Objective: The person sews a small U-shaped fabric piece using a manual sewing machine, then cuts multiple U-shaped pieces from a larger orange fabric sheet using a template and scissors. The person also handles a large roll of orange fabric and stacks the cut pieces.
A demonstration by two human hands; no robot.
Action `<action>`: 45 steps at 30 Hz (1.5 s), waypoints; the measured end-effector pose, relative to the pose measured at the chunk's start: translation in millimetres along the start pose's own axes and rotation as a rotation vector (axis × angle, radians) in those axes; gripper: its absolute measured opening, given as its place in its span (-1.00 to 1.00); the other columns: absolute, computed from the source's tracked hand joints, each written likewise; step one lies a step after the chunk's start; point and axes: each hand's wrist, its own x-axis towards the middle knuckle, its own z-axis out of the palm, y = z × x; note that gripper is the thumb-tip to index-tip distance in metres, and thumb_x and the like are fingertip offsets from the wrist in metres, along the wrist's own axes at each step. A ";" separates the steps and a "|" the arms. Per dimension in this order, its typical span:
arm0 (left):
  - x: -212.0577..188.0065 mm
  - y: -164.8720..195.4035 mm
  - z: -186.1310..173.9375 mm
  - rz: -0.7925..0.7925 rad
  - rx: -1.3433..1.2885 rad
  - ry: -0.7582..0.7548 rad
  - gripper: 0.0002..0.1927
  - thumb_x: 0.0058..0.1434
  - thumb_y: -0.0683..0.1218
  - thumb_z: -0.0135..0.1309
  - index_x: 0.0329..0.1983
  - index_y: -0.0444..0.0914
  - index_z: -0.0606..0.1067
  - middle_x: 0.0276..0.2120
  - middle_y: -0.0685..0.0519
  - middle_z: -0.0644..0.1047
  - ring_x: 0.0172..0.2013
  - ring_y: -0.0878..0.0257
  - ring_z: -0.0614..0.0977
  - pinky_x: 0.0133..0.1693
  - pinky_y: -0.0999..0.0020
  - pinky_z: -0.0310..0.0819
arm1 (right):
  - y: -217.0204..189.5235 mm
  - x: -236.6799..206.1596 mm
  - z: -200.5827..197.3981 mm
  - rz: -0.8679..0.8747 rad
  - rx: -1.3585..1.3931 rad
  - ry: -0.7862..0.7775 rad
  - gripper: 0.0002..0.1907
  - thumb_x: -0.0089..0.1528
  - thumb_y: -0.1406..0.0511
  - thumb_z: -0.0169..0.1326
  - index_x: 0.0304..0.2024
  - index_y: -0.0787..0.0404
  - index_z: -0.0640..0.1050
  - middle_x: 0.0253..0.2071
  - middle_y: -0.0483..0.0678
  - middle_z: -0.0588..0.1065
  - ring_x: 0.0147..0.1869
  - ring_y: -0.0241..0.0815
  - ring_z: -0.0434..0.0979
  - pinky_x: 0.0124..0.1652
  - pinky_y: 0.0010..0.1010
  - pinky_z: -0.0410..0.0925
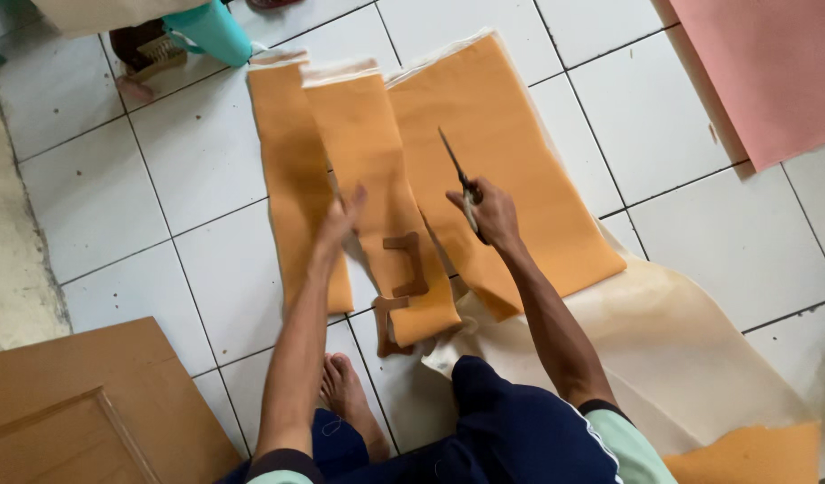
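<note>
My right hand (491,211) grips scissors (460,179) tight; left hand (339,220) lies flat w/ open fingers on orange strip (377,170). I think better keep fabric pressed smooth, blades low.

You wear dark navy shorts (511,439) and a pale green shirt with dark-banded short sleeves (610,421); your forearms and feet (350,394) are bare.

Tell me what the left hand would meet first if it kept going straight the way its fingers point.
The left hand points up the middle orange strip; it would likely slide along that strip first, though its height above the fabric is unclear.
</note>
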 end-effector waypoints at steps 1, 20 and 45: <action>-20.1 -21.8 8.8 -0.134 0.206 0.028 -0.19 0.26 0.36 0.25 0.28 -0.35 0.48 0.08 -0.09 0.62 0.06 0.17 0.62 0.03 0.30 0.46 | 7.1 -5.8 3.0 0.025 -0.070 -0.039 -0.43 0.14 -0.10 0.30 -0.27 0.29 0.57 -0.52 0.01 0.52 -0.47 -0.05 0.53 -0.43 -0.19 0.35; -7.6 28.5 -60.6 0.205 0.369 0.116 -0.05 -0.05 -0.02 0.48 0.37 -0.28 0.27 0.16 -0.13 0.56 0.11 0.07 0.62 0.11 0.19 0.52 | -0.2 -44.0 34.1 0.044 -0.305 0.044 -0.53 0.15 -0.07 0.33 -0.20 0.15 0.63 -0.38 0.05 0.62 -0.28 0.12 0.62 -0.27 -0.09 0.42; 34.1 49.5 -125.8 0.313 0.220 0.286 -0.18 0.24 0.23 0.32 0.33 -0.41 0.38 0.06 -0.15 0.60 0.06 0.07 0.61 0.05 0.27 0.49 | -2.4 -45.7 46.5 0.019 -0.325 0.047 -0.70 0.18 0.09 0.27 -0.16 0.10 0.62 -0.32 0.03 0.61 -0.25 0.10 0.62 -0.25 -0.09 0.41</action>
